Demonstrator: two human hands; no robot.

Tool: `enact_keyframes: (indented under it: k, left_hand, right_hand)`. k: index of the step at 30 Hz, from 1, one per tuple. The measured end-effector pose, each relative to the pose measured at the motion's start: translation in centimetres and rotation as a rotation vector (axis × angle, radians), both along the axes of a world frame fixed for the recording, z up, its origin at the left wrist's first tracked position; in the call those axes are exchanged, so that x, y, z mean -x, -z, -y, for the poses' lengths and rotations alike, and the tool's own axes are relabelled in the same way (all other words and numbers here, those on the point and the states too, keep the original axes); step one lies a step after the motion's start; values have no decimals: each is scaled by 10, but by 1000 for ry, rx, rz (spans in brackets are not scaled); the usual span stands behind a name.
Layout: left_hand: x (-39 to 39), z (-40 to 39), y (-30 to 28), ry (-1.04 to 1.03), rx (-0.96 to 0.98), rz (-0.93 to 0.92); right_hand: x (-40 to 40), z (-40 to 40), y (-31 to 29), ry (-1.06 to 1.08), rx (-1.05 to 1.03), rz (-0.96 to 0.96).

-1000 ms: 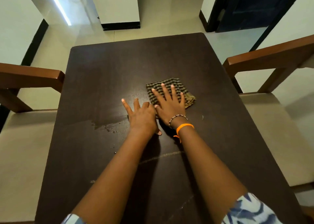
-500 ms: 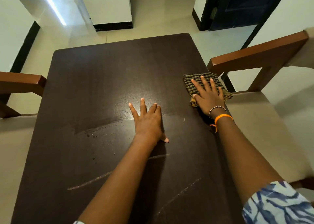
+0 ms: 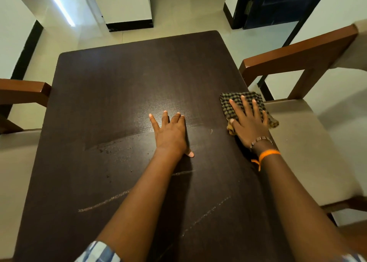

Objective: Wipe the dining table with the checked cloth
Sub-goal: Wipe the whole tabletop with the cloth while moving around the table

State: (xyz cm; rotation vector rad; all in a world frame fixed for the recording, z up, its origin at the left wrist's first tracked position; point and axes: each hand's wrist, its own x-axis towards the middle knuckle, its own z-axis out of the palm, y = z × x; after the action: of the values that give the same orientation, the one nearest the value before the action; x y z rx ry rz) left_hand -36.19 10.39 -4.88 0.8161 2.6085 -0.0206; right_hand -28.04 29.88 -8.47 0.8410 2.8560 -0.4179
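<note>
The dark brown dining table [image 3: 119, 94] fills the middle of the view. A folded checked cloth [image 3: 232, 100], olive and black, lies at the table's right edge and partly hangs over it. My right hand [image 3: 248, 122] presses flat on the cloth with fingers spread, an orange band and a bead bracelet on the wrist. My left hand [image 3: 170, 134] rests palm down on the bare tabletop near the middle, fingers apart, holding nothing. A wet smear with dark crumbs [image 3: 111, 148] marks the surface left of it.
A wooden chair with a beige seat [image 3: 309, 142] stands close against the right edge, its backrest rail [image 3: 297, 55] at table height. Another chair [image 3: 21, 90] stands on the left. Pale scratch lines [image 3: 103, 202] cross the near tabletop. Tiled floor and a dark door lie beyond.
My right hand slid the cloth from the table's middle to its right edge, then slightly nearer to me. My left hand stayed flat near the middle.
</note>
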Motion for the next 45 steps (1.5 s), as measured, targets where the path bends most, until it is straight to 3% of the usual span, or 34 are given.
enact_keyframes:
  k: [5,16,26,31,39,45]
  left_hand:
    - [0,4,1,-10,-47,31]
    - [-3,13,5,-1,-86,-17]
    - [-17,83,3,-92,-82,-94]
    - [-24,77,1,-107,-35,-94]
    - [-26,77,2,-83,-1,-28]
    - [-28,77,6,-143,-63,1]
  right_hand:
    - [-54,23,0,-26,-89,35]
    - [-27,25,9,14,-143,-24]
    - [30,154,11,-364,-61,-131]
    - [22,133,10,-406,-53,-163]
    - [-22,14,14,47,-96,-111]
    - [-9,50,14,108,-118,-124]
